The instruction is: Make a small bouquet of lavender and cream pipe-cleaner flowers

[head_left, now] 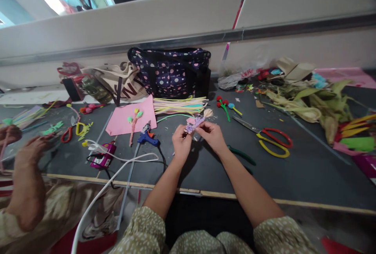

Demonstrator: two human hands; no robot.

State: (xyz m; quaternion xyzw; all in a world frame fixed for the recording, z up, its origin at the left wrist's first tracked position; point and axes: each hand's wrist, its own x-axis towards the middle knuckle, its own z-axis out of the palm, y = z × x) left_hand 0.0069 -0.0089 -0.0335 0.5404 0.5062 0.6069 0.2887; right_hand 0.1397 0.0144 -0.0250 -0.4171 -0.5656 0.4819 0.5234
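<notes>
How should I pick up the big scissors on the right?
Probably by the red and yellow handles, coming from the near right side. The scissors lie flat with their looped end that way, while the pointed blades aim away to the left.

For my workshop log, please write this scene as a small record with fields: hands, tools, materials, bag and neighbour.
Left hand: fingertips on a purple fuzzy craft piece
Right hand: fingertips on the same piece
Tool, left: blue hot-glue gun
Tools, right: red-and-yellow-handled scissors, green-handled tool
Materials: pastel pipe-cleaner bundle beyond the hands, pink sheet to its left
Bag: dark polka-dot bag at the back
Neighbour: co-worker's hands, far left
</notes>
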